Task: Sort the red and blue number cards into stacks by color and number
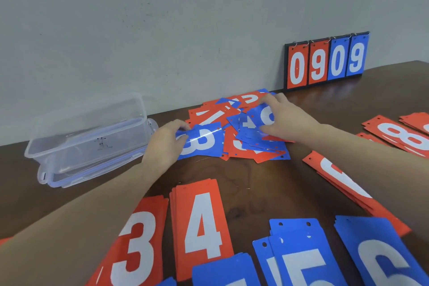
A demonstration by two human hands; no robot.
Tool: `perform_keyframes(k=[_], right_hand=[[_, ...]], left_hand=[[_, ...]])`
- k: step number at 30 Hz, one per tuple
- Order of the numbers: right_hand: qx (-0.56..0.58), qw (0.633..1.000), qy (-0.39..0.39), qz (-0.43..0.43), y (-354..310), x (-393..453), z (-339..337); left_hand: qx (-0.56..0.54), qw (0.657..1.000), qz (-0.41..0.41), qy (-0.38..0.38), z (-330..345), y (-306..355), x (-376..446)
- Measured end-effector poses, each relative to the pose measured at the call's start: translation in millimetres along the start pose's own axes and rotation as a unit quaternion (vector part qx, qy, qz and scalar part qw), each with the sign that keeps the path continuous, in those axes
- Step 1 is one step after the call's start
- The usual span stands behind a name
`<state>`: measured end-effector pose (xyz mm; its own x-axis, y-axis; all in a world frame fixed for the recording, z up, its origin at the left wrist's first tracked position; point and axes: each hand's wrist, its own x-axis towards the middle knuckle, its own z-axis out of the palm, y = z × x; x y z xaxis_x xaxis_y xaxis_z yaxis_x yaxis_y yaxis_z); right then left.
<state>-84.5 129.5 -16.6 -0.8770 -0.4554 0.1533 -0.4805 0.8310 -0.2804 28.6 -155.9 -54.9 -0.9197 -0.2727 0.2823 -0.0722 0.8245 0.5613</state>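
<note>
A mixed heap of red and blue number cards lies at the table's far middle. My left hand pinches the left end of a blue 8 card at the heap's near left. My right hand grips a blue card on top of the heap. Sorted stacks lie nearer me: red 3, red 4, blue 5, blue 6. To the right are a red stack partly under my right forearm and a red 8 stack.
A clear plastic box stands on its lid at the left. A flip scoreboard reading 0909 leans on the wall at the back right. Another blue stack is at the near edge. Bare brown table shows between heap and stacks.
</note>
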Motion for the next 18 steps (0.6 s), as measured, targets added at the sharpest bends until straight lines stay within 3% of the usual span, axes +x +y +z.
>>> perform_keyframes(k=[6,9,11,13,18], right_hand=[[-0.131,0.985,0.106,0.036,-13.4,-14.2,-15.0],[-0.115,0.982,0.142,0.048,-21.3,-23.1,-29.2],[-0.036,0.990,0.128,0.055,-29.1,-32.1,-40.7],[0.120,0.986,0.092,0.069,-37.1,-42.8,-50.0],[0.366,0.922,0.028,0.125,-52.8,-74.8,-54.3]], left_hand=[[-0.078,0.996,-0.035,0.001,-28.3,0.6,-15.4],[-0.135,0.990,-0.049,0.002,-40.5,1.2,-23.5],[-0.159,0.986,-0.044,-0.008,-47.8,3.7,-31.6],[-0.184,0.982,-0.042,-0.013,-55.3,8.0,-40.4],[-0.262,0.962,-0.063,-0.044,-65.2,20.5,-65.1]])
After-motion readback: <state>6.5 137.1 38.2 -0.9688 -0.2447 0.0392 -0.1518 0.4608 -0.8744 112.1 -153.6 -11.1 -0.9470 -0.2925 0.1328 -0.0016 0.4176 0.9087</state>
